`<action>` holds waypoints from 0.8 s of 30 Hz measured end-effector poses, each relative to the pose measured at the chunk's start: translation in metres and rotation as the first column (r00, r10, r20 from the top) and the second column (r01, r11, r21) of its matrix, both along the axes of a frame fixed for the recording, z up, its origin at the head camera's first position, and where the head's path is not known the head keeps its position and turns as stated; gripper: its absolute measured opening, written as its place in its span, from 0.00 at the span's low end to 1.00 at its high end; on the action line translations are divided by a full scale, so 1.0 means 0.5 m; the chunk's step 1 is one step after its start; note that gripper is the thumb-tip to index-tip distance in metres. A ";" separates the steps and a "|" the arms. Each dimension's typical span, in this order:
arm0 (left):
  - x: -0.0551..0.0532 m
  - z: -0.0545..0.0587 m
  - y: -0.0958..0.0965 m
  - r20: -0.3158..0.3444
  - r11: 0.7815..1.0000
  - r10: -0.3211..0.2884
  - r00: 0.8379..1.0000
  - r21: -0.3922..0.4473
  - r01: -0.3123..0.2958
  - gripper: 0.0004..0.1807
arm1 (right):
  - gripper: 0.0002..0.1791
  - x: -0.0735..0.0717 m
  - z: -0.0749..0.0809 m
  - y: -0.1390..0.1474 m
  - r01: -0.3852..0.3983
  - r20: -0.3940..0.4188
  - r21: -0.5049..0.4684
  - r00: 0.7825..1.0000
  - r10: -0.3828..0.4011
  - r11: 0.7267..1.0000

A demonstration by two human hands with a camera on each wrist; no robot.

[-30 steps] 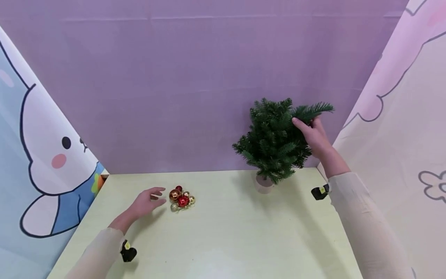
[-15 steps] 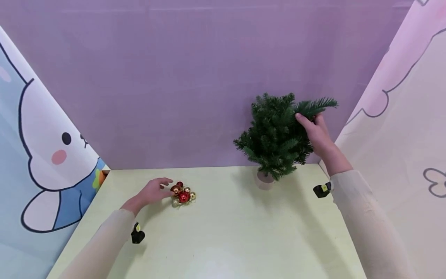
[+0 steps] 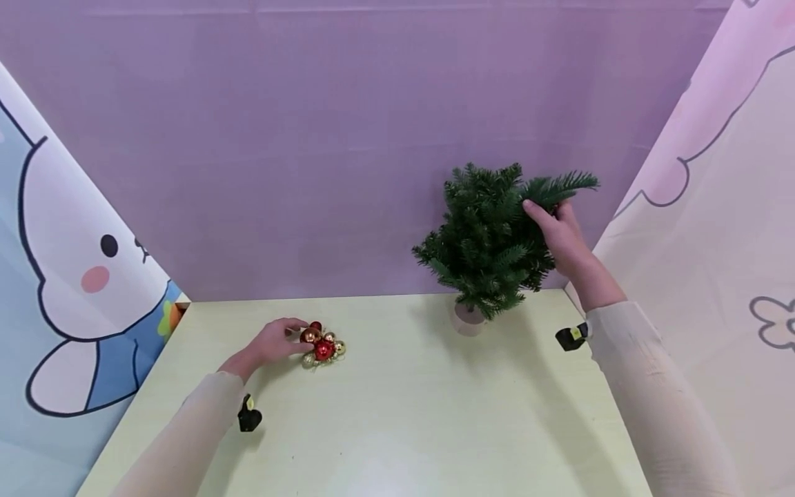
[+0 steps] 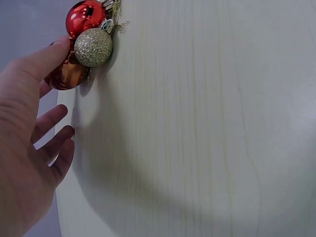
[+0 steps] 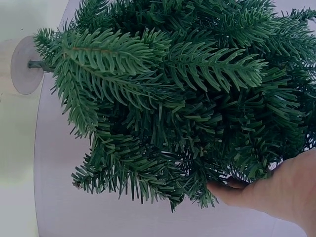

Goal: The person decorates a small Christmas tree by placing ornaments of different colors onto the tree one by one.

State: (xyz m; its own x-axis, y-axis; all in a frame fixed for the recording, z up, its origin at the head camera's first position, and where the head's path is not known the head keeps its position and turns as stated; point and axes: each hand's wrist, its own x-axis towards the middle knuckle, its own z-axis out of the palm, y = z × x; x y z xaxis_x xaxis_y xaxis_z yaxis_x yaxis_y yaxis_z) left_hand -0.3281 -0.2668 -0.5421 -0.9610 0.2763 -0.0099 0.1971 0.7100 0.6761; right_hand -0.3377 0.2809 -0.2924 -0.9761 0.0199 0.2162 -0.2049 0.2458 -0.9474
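A small artificial Christmas tree (image 3: pixel 484 238) stands in a pale round pot (image 3: pixel 468 319) at the back right. With thumb in front and fingers behind, my right hand (image 3: pixel 564 243) grips one of its upper right branches; the right wrist view shows the fingers (image 5: pixel 237 193) partly hidden in needles. At the left lies a cluster of Christmas baubles (image 3: pixel 324 350), red, copper and gold. My left hand (image 3: pixel 273 342) pinches its copper bauble (image 4: pixel 69 75) between thumb and index finger, while the other fingers stay loosely bent. A glittery gold bauble (image 4: pixel 93 47) sits beside the thumb.
Both things stand on a pale wood-grain table (image 3: pixel 385 400). Behind it rises a purple cloth backdrop (image 3: pixel 323 152). Printed cloth panels hang at the left (image 3: pixel 93 276) and right (image 3: pixel 702 276). A small black camera sits at each wrist.
My left hand has moved right and slightly up to the baubles, and its thumb and index finger have closed round the copper one. The right hand keeps its grip on the tree.
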 end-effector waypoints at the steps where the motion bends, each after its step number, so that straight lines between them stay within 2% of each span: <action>1: 0.000 0.000 0.001 -0.008 1.000 0.000 1.000 0.002 0.000 0.36 | 0.38 -0.001 0.000 0.000 0.000 0.001 0.000 1.000 0.000 1.000; 14: 0.004 -0.006 -0.003 0.003 0.997 0.079 0.997 -0.001 -0.079 0.34 | 0.39 -0.005 0.001 0.000 0.000 0.004 0.003 1.000 0.000 1.000; 18: 0.010 0.000 -0.012 0.026 0.993 0.115 0.993 0.017 -0.115 0.36 | 0.39 -0.002 0.001 -0.001 0.007 0.023 0.004 1.000 -0.007 1.000; 24: 0.016 0.010 -0.026 0.060 0.989 0.135 0.989 0.054 -0.138 0.39 | 0.37 0.001 0.003 -0.001 0.008 0.011 0.000 1.000 -0.008 1.000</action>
